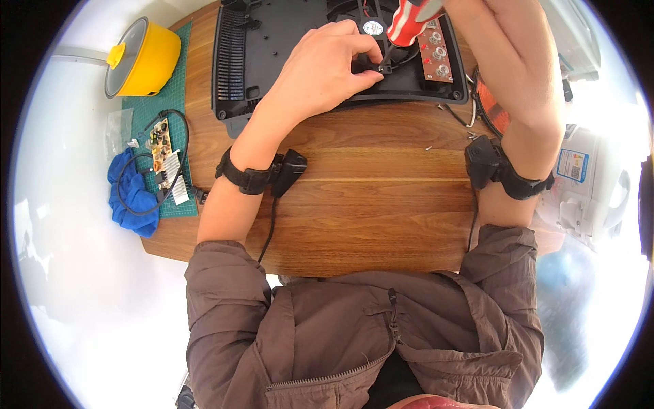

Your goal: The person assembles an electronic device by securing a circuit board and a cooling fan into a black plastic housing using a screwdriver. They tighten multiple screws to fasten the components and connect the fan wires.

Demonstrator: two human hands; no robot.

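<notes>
- Head view: left hand [320, 71] is pressing fingertips onto the black appliance base [272, 48] on the counter [368, 184], grip pinching the fan housing just beside the driver tip.
- Right hand [477, 13] is wrapping the red-and-white screwdriver [405, 27], grip pressed together on its handle; the blade is running down-left to the left fingertips.
- Best kept upright over the screw, pushing down, left fingers steadying the tip.
- Screw head is hiding under the fingers; right hand is cut off at the top edge; loose screws [430, 146] below the grip are barely readable.
</notes>
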